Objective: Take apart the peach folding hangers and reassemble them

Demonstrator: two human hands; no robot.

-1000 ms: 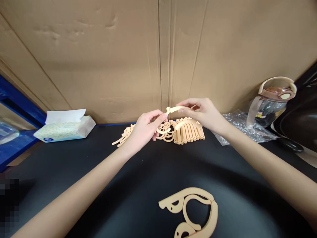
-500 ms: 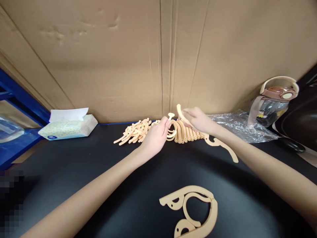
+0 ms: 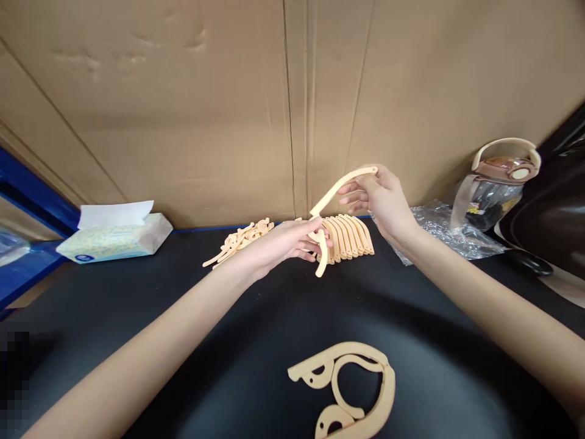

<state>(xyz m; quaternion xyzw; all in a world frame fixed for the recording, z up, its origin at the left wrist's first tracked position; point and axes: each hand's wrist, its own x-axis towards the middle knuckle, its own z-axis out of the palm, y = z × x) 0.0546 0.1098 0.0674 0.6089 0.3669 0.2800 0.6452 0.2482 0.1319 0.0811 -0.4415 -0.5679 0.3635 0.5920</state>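
Near the counter's (image 3: 434,341) far edge, the long strip (image 3: 340,187) is pinched in the right hand (image 3: 384,198); the short strip (image 3: 322,259) is held in the left hand (image 3: 286,242), fingers loosely curled. Their near ends are best kept steady and lined up, never forced.

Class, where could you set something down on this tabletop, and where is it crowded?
Bare tabletop: between the tissue pack and left forearm, and between that and the right forearm, beyond the curved frame. Crowded: the back, from loose pile through stacked pieces to plastic wrap.
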